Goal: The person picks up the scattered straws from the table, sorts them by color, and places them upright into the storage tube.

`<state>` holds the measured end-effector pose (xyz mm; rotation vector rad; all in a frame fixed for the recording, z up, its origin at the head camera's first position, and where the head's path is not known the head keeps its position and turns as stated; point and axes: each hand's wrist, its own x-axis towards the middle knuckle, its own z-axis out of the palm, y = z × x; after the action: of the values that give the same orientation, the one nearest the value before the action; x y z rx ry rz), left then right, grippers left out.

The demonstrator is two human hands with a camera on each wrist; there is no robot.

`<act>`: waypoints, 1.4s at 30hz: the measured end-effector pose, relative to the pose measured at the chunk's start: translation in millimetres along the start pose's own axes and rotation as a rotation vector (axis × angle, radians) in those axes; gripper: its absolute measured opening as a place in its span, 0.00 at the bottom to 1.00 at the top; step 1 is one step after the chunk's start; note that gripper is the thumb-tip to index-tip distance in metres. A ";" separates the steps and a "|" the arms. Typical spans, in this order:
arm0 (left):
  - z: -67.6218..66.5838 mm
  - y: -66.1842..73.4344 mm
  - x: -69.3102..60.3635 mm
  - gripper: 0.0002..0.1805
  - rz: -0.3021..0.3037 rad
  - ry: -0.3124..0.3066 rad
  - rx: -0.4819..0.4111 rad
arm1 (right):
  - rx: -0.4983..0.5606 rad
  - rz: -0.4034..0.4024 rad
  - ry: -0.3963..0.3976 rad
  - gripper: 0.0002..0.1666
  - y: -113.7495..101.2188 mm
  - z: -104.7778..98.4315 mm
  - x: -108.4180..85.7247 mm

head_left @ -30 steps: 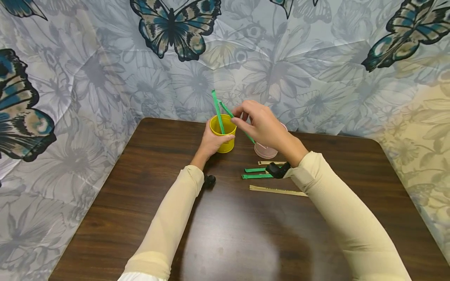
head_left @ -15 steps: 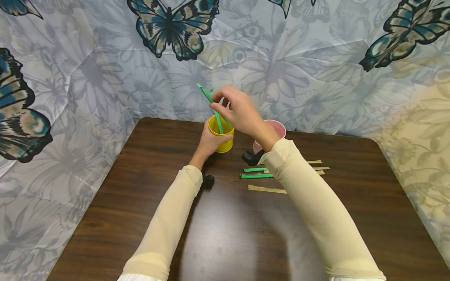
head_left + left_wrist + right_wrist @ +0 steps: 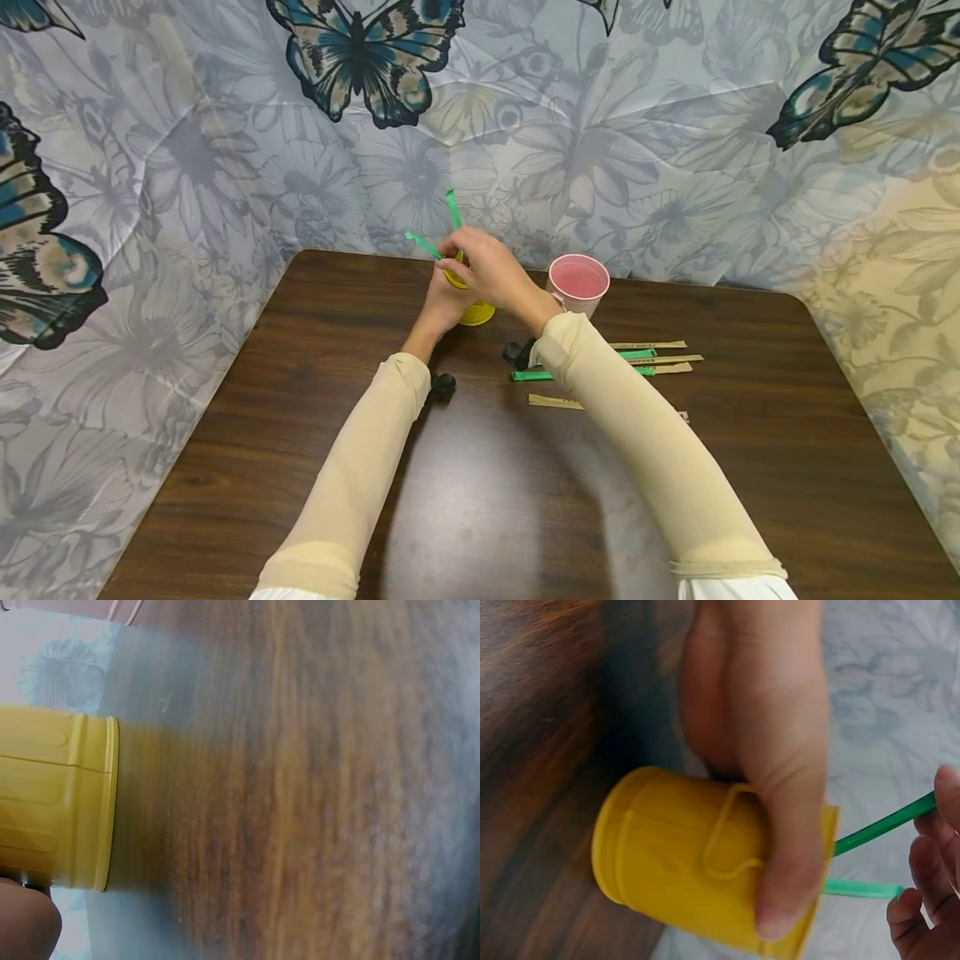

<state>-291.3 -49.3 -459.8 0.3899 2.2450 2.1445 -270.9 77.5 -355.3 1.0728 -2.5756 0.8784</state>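
My left hand (image 3: pixel 441 302) grips a small yellow bucket (image 3: pixel 477 315), which in the right wrist view has its thumb laid over the side near the rim and a thin wire handle (image 3: pixel 718 844). Two slim green stick packets lean out of the bucket, one upright (image 3: pixel 453 207) and one tilted left (image 3: pixel 422 243). My right hand (image 3: pixel 483 265) is over the bucket's mouth and hides most of it. Its fingertips (image 3: pixel 946 787) pinch one green packet (image 3: pixel 885 823) near the upper end. In the left wrist view only the bucket's lower part (image 3: pixel 52 799) and a fingertip (image 3: pixel 26 919) show.
A pink bucket (image 3: pixel 577 279) stands to the right of the yellow one. Several tan stick packets (image 3: pixel 555 402) and green stick packets (image 3: pixel 532 376) lie on the dark wooden table (image 3: pixel 480 500), partly under my right forearm. A butterfly-print cloth (image 3: pixel 637 167) hangs behind the table.
My right hand has moved left from beside the yellow bucket, up over its mouth and down, taking the pinched green packet into it. The left hand stays on the bucket. The pink bucket is uncovered.
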 end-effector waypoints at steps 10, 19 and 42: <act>-1.9 -2.8 3.0 0.22 0.031 0.003 0.035 | -0.001 0.097 -0.064 0.11 7.5 10.9 -4.9; -1.9 10.4 -4.0 0.36 -0.014 0.000 -0.169 | 0.034 0.070 -0.095 0.15 13.4 0.3 -13.7; 7.5 -8.1 2.3 0.45 -0.022 0.095 -0.050 | -0.135 -0.005 -0.094 0.14 34.2 -39.7 -110.9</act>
<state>-293.6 -41.7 -467.9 0.2665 2.2271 2.2489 -217.2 184.0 -383.9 1.1054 -2.6634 0.6563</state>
